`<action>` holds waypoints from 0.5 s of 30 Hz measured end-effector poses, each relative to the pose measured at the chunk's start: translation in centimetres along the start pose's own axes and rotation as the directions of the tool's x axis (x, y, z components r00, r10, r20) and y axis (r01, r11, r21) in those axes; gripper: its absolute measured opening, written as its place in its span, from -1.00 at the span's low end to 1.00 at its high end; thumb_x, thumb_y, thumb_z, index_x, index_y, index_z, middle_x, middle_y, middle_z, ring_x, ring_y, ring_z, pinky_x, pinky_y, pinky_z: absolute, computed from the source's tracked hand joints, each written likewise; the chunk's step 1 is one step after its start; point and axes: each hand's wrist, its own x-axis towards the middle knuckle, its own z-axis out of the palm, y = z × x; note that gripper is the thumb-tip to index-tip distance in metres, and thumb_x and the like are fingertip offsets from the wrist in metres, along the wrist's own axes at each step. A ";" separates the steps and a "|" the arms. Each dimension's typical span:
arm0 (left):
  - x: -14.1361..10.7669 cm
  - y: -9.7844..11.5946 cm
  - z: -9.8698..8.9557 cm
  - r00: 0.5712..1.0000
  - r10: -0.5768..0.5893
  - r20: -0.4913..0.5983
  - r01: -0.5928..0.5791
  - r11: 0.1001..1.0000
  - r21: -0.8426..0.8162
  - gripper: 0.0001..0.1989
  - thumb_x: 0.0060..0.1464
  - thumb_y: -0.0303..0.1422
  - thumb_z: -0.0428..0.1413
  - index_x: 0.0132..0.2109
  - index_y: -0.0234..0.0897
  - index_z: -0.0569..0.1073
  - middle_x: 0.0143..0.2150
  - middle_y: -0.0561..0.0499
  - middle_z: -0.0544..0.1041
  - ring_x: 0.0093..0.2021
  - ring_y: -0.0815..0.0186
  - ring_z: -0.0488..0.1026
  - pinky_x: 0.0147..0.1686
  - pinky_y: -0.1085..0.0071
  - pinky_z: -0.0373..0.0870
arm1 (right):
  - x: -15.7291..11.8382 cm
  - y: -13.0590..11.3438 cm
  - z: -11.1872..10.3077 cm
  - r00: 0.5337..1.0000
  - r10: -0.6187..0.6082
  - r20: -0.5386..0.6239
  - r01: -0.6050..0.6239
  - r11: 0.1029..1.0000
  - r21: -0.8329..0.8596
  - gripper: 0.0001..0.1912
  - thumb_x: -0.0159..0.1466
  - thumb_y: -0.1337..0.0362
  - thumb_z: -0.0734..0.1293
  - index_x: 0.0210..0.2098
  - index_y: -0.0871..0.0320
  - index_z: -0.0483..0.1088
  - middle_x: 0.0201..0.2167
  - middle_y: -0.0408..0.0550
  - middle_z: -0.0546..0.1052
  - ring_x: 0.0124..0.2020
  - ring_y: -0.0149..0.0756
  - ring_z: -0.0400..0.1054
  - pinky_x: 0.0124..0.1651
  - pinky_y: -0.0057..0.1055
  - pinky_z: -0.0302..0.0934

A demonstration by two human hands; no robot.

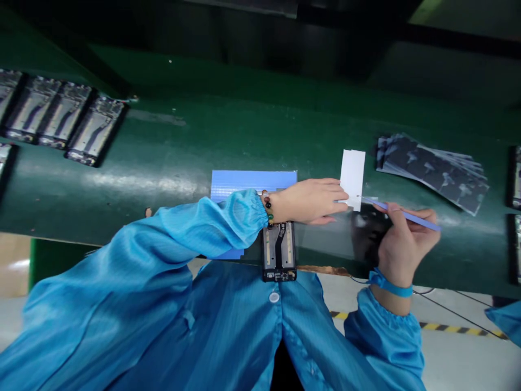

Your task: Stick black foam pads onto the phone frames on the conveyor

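My left hand (315, 201) reaches across to the right, palm down with fingers spread, its fingertips on the lower left edge of a white paper strip (352, 176). In a pen-like grip my right hand (405, 239) holds blue tweezers (419, 220), whose tip meets the lower part of the strip. Under my left wrist an opened phone body (279, 252) lies at the table's front edge, its upper end hidden. A blue sheet (252, 178) is partly covered by my left sleeve. Below the strip is a dark glossy film (366, 233).
Several opened phone bodies (95, 130) lie in a row at the far left of the green table (244, 130). A fanned stack of dark printed films (439, 171) rests at the right. More dark devices (516, 176) show at the right edge, with a blue sleeve (507, 320) below.
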 end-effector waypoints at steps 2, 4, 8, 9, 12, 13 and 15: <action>-1.3 0.6 -1.1 0.998 -0.055 -0.021 0.055 0.998 0.018 -0.67 0.52 -0.21 0.22 0.24 -0.33 0.60 0.40 -0.23 0.58 0.41 0.11 0.55 0.56 0.15 0.33 | -1.0 -1.2 -0.3 1.000 -0.025 -0.006 0.025 0.999 0.032 -0.50 0.09 0.22 0.75 -0.38 0.03 0.34 -0.45 -0.18 0.60 -0.35 -0.21 0.64 0.16 -0.08 0.56; -3.6 1.7 -2.8 0.992 -0.111 -0.056 0.112 0.993 0.029 -0.76 0.54 -0.28 0.16 0.15 -0.33 0.61 0.29 -0.21 0.64 0.31 0.14 0.60 0.53 0.13 0.38 | -3.3 -2.6 -0.6 0.998 -0.020 0.063 0.018 0.999 0.034 -0.52 0.14 0.24 0.73 -0.37 0.04 0.33 -0.44 -0.19 0.61 -0.29 -0.21 0.66 0.38 0.04 0.46; -10.1 6.1 -5.9 0.991 -0.114 -0.071 0.107 0.990 -0.087 -0.75 0.55 -0.35 0.11 -0.15 -0.25 0.62 -0.09 -0.05 0.69 -0.06 0.26 0.65 0.34 0.18 0.58 | -10.1 -4.8 -1.2 0.893 0.136 0.430 -0.110 0.990 -0.083 -0.58 0.28 0.26 0.66 -0.37 0.05 0.32 -0.35 -0.14 0.65 -0.14 -0.18 0.68 0.46 0.15 0.38; -11.7 7.5 -6.1 0.991 -0.108 -0.075 0.097 0.986 -0.137 -0.74 0.54 -0.33 0.13 -0.19 -0.25 0.62 -0.11 -0.04 0.70 -0.07 0.27 0.65 0.33 0.21 0.59 | -11.8 -5.0 -1.4 0.845 0.160 0.510 -0.119 0.987 -0.112 -0.60 0.31 0.26 0.64 -0.37 0.05 0.33 -0.33 -0.12 0.66 -0.13 -0.17 0.68 0.42 0.15 0.41; -15.4 11.7 -5.2 0.977 -0.152 -0.149 0.117 0.967 -0.225 -0.76 0.50 -0.28 0.22 -0.20 -0.25 0.65 -0.06 -0.03 0.74 -0.02 0.29 0.68 0.39 0.25 0.58 | -15.6 -5.1 -1.8 0.751 0.142 0.645 -0.061 0.987 -0.146 -0.67 0.35 0.27 0.59 -0.36 0.05 0.37 -0.29 -0.11 0.68 -0.11 -0.16 0.67 0.41 0.16 0.39; -16.1 12.8 -4.6 0.967 -0.180 -0.180 0.137 0.964 -0.226 -0.78 0.49 -0.30 0.23 -0.18 -0.25 0.67 -0.05 -0.03 0.75 0.01 0.29 0.69 0.40 0.25 0.58 | -16.3 -4.9 -1.9 0.737 0.126 0.664 -0.036 0.988 -0.148 -0.68 0.36 0.29 0.59 -0.36 0.05 0.38 -0.28 -0.12 0.69 -0.10 -0.16 0.67 0.42 0.17 0.37; -17.0 14.4 -3.2 0.947 -0.222 -0.231 0.174 0.962 -0.212 -0.83 0.48 -0.37 0.24 -0.16 -0.26 0.69 -0.03 -0.01 0.77 0.04 0.29 0.71 0.41 0.25 0.60 | -17.2 -4.6 -2.1 0.719 0.110 0.686 -0.001 0.988 -0.157 -0.71 0.37 0.30 0.57 -0.35 0.04 0.39 -0.24 -0.11 0.70 -0.07 -0.15 0.67 0.42 0.18 0.35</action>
